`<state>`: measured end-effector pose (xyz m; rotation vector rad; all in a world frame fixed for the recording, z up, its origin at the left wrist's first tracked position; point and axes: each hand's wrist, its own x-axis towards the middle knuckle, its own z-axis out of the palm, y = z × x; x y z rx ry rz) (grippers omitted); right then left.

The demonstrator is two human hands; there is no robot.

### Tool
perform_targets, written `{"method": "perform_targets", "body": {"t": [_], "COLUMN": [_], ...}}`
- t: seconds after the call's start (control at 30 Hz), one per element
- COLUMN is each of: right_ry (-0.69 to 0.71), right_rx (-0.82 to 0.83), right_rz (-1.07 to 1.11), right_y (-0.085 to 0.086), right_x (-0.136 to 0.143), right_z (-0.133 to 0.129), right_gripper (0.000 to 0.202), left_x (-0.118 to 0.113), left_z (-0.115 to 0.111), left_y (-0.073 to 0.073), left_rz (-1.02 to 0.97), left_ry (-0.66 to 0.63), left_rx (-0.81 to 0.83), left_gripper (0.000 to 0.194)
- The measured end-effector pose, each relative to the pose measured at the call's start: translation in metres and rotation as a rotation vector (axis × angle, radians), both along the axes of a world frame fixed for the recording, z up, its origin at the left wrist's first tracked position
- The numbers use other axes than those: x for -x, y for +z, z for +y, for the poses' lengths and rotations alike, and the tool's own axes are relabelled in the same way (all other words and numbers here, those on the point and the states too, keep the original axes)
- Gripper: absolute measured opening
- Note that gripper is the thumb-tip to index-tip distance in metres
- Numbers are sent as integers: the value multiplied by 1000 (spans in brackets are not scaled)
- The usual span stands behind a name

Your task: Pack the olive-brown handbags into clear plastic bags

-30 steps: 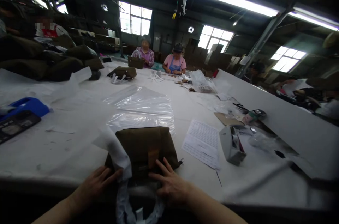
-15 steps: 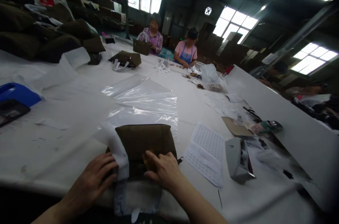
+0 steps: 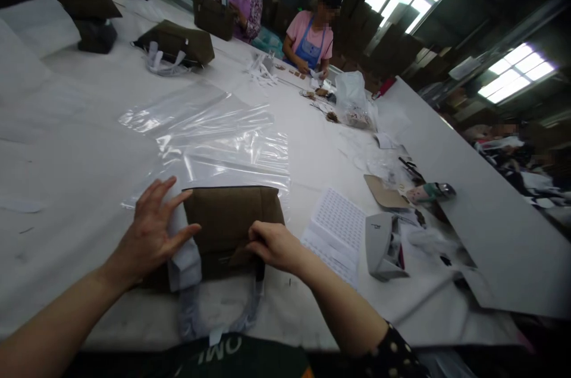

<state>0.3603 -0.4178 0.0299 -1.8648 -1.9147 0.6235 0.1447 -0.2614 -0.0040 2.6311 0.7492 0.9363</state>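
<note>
A dark olive-brown bag (image 3: 227, 214) lies on the white table in front of me, its plastic-wrapped handle (image 3: 250, 306) toward my body. White padding paper (image 3: 185, 262) wraps over its left part. My left hand (image 3: 151, 229) rests at that paper with fingers spread. At the bag's lower right, my right hand (image 3: 272, 244) pinches a small brown flap (image 3: 241, 256) near the bag's edge. Clear plastic sheets (image 3: 223, 140) lie flat just beyond the bag.
A printed sheet (image 3: 336, 229), a white box (image 3: 379, 247), a bottle (image 3: 430, 191) and a cardboard piece (image 3: 386, 190) lie to the right. Another brown bag (image 3: 178, 41) sits at the far left. Two people (image 3: 312, 38) (image 3: 241, 0) work across the table (image 3: 312, 158).
My left hand has moved up along the white paper and its fingers have spread. My right hand's fingers have closed on the flap. The camera view has shifted and tilted.
</note>
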Motion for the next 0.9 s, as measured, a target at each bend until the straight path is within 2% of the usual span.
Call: {"method": "perform_targets", "body": {"t": [0.07, 0.13, 0.23, 0.3, 0.33, 0.43, 0.57, 0.67, 0.73, 0.8, 0.83, 0.9], "right_ry": [-61, -149, -215, -202, -179, -79, 89, 195, 215, 257, 304, 450], "right_rx": [-11, -29, 128, 295, 362, 424, 286, 213, 175, 111, 69, -45], "right_rz": [121, 147, 237, 333, 369, 359, 149, 31, 3, -44, -90, -193], "right_y": [14, 26, 38, 45, 47, 57, 70, 74, 73, 69, 66, 62], "right_x": [-13, -26, -44, -55, -60, -69, -66, -66, -73, -84, -90, -98], "right_z": [2, 4, 8, 13, 15, 24, 36, 37, 33, 29, 27, 24], "right_gripper": [14, 23, 19, 16, 23, 33, 17, 18, 21, 39, 38, 24], "left_x": [-8, -16, -26, -30, -32, -38, -48, -54, -57, -57, -58, -58], "left_z": [3, 3, 1, 1, 2, 11, 27, 36, 38, 37, 37, 36], "left_y": [5, 11, 15, 13, 11, 6, 3, 4, 6, 6, 6, 7], "left_rz": [-63, -96, -110, -104, -99, -56, 19, 121, 175, 198, 202, 209], "left_ry": [-3, -25, -68, -74, -65, -35, -24, -35, -44, -40, -32, -16], "left_rx": [29, 48, 43, 32, 26, 5, 18, 90, 131, 163, 176, 199], "left_gripper": [46, 42, 39, 39, 39, 44, 58, 66, 68, 66, 64, 61]}}
